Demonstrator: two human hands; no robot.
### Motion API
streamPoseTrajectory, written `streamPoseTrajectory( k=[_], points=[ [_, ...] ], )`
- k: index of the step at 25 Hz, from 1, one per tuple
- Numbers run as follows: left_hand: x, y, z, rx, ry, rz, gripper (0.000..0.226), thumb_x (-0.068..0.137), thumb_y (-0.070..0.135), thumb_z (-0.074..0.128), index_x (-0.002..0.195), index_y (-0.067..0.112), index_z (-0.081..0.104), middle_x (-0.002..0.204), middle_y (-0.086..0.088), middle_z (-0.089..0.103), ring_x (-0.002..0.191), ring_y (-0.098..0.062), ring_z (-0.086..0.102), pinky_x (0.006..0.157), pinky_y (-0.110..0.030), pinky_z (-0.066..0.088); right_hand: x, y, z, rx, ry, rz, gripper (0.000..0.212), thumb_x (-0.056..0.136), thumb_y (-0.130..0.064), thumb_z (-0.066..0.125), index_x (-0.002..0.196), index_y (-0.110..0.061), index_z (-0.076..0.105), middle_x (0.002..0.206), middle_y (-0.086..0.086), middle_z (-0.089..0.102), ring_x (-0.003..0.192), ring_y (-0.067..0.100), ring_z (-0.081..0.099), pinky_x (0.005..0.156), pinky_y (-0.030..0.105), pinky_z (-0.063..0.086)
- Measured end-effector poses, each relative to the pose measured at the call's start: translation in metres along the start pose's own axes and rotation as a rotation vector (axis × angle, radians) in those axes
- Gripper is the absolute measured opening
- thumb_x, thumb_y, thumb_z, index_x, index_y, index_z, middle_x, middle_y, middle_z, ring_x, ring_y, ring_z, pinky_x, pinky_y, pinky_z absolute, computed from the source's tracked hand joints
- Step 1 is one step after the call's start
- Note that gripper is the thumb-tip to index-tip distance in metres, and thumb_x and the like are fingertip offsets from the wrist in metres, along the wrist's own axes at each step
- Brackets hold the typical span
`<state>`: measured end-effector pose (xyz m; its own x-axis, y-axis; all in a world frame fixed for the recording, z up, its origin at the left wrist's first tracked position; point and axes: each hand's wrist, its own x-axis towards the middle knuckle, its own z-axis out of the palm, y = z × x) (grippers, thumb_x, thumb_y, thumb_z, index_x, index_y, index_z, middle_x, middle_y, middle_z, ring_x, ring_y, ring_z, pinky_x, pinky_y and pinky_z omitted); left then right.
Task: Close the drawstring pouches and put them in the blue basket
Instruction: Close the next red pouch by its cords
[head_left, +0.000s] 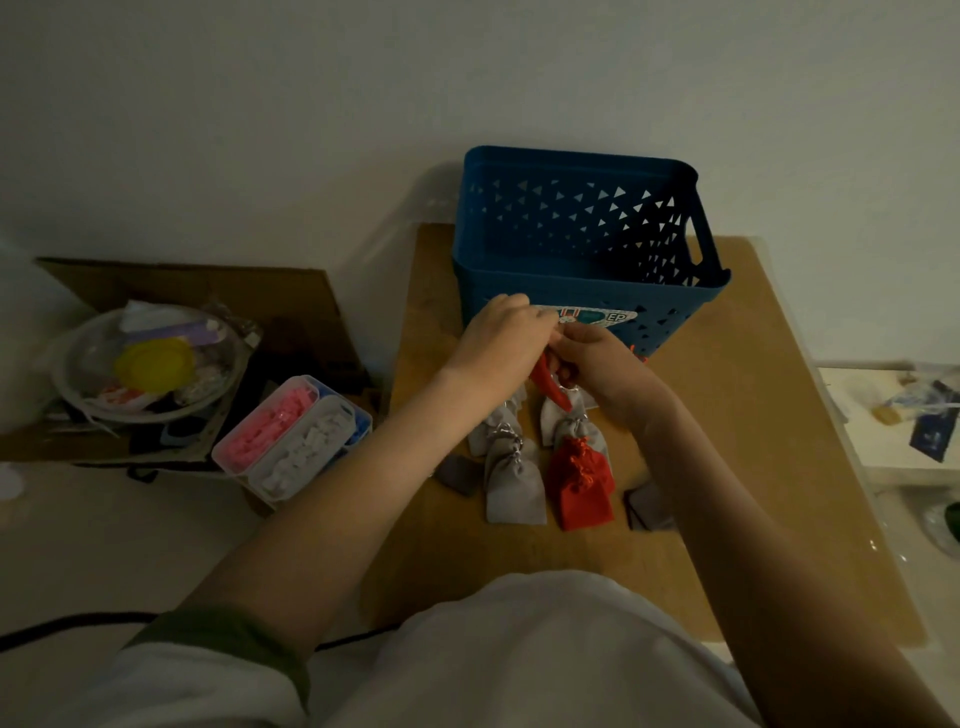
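A blue basket (582, 249) with triangular holes stands at the back of a small brown table (753, 467). Just in front of it, my left hand (501, 338) and my right hand (602, 364) meet and both grip a red drawstring pouch (553, 387), which hangs between them. Below the hands lie several pouches: a grey pouch (511, 488), a second red pouch (579, 480) and more grey ones partly hidden behind it. Two dark grey pouches (647, 506) lie flat at the sides.
Left of the table, a clear box (291, 441) holds pink and white pieces. A clear bowl (150, 364) of odds and ends sits on cardboard beyond it. A white shelf with small items (914, 415) stands at the right. A black cable runs along the floor at the lower left.
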<state>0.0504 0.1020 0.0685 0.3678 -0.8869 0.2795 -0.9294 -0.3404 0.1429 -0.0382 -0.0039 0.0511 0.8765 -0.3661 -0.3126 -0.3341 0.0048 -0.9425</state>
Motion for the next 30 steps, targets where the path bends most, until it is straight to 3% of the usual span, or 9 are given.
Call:
streamPoseTrajectory(
  k=[3, 5, 8, 11, 13, 16, 19, 23, 30],
  points=[
    [-0.006, 0.006, -0.006, 0.032, 0.248, 0.114, 0.019, 0.080, 0.010, 0.042, 0.072, 0.004, 0.059, 0.060, -0.008, 0.057, 0.058, -0.027, 0.056, 0.053, -0.029, 0.037, -0.001, -0.002, 0.000, 0.090, 0.013, -0.038, 0.027, 0.103, -0.013, 0.037, 0.081, -0.007, 0.053, 0.064, 0.003, 0.049, 0.057, 0.012, 0.041, 0.060, 0.026, 0.035],
    [-0.008, 0.002, 0.001, 0.027, 0.365, 0.189, 0.007, 0.075, 0.003, 0.060, 0.071, 0.007, 0.057, 0.058, -0.006, 0.054, 0.055, -0.023, 0.053, 0.053, -0.029, 0.042, -0.002, -0.004, 0.000, 0.176, -0.008, -0.061, 0.036, 0.104, -0.016, 0.033, 0.073, -0.007, 0.049, 0.062, 0.006, 0.048, 0.055, 0.014, 0.039, 0.057, 0.026, 0.035],
    [-0.012, 0.004, 0.007, 0.053, 0.375, 0.208, 0.011, 0.073, 0.003, 0.070, 0.081, 0.007, 0.064, 0.066, -0.005, 0.058, 0.063, -0.020, 0.055, 0.061, -0.029, 0.044, -0.003, -0.005, -0.001, 0.251, -0.048, -0.011, 0.042, 0.105, -0.018, 0.030, 0.067, -0.006, 0.047, 0.057, 0.006, 0.045, 0.050, 0.012, 0.036, 0.051, 0.023, 0.032],
    [-0.017, 0.007, 0.010, 0.081, 0.417, 0.220, 0.004, 0.079, 0.004, 0.060, 0.080, 0.006, 0.063, 0.069, -0.006, 0.059, 0.065, -0.021, 0.056, 0.063, -0.028, 0.043, -0.004, -0.004, -0.005, 0.370, -0.095, 0.054, 0.033, 0.103, -0.010, 0.033, 0.074, -0.006, 0.047, 0.054, 0.001, 0.046, 0.047, 0.009, 0.033, 0.047, 0.020, 0.028],
    [-0.018, 0.008, 0.012, 0.073, 0.426, 0.210, 0.015, 0.084, 0.010, 0.048, 0.076, 0.008, 0.061, 0.068, -0.006, 0.059, 0.066, -0.022, 0.056, 0.066, -0.027, 0.039, -0.004, -0.001, -0.008, 0.440, -0.114, 0.100, 0.031, 0.101, -0.007, 0.033, 0.074, -0.007, 0.048, 0.054, -0.001, 0.047, 0.047, 0.007, 0.031, 0.045, 0.018, 0.027],
    [-0.016, 0.008, 0.017, 0.032, 0.371, 0.207, 0.012, 0.083, 0.008, 0.052, 0.076, 0.008, 0.062, 0.066, -0.005, 0.059, 0.067, -0.023, 0.057, 0.067, -0.026, 0.035, -0.004, 0.006, -0.011, 0.536, -0.119, 0.146, 0.035, 0.101, -0.006, 0.032, 0.070, -0.008, 0.047, 0.052, -0.003, 0.046, 0.043, 0.005, 0.031, 0.040, 0.016, 0.028],
    [-0.011, 0.012, 0.020, -0.222, 0.249, -0.009, 0.002, 0.082, 0.005, 0.066, 0.082, 0.007, 0.065, 0.071, -0.008, 0.063, 0.073, -0.025, 0.059, 0.066, -0.027, 0.039, -0.004, 0.014, -0.014, 0.534, -0.110, 0.140, 0.037, 0.102, -0.007, 0.031, 0.069, -0.008, 0.048, 0.049, -0.006, 0.044, 0.042, 0.004, 0.031, 0.039, 0.015, 0.028],
    [-0.004, 0.018, 0.025, -0.715, 0.063, -0.467, 0.027, 0.088, 0.021, 0.064, 0.108, 0.007, 0.052, 0.090, -0.006, 0.066, 0.084, -0.020, 0.061, 0.073, -0.028, 0.047, -0.005, 0.023, -0.021, 0.499, -0.144, 0.120, 0.034, 0.101, -0.008, 0.034, 0.072, -0.011, 0.051, 0.054, -0.005, 0.043, 0.047, 0.006, 0.032, 0.046, 0.017, 0.028],
    [0.005, 0.032, 0.059, -0.529, 0.116, -0.382, 0.015, 0.081, 0.024, 0.072, 0.087, 0.010, 0.070, 0.111, -0.011, 0.053, 0.111, -0.028, 0.046, 0.089, -0.019, 0.025, -0.005, 0.044, -0.045, 0.559, -0.127, 0.188, 0.023, 0.100, -0.010, 0.036, 0.086, -0.011, 0.054, 0.051, -0.006, 0.042, 0.044, 0.004, 0.030, 0.042, 0.015, 0.025]
  ],
)
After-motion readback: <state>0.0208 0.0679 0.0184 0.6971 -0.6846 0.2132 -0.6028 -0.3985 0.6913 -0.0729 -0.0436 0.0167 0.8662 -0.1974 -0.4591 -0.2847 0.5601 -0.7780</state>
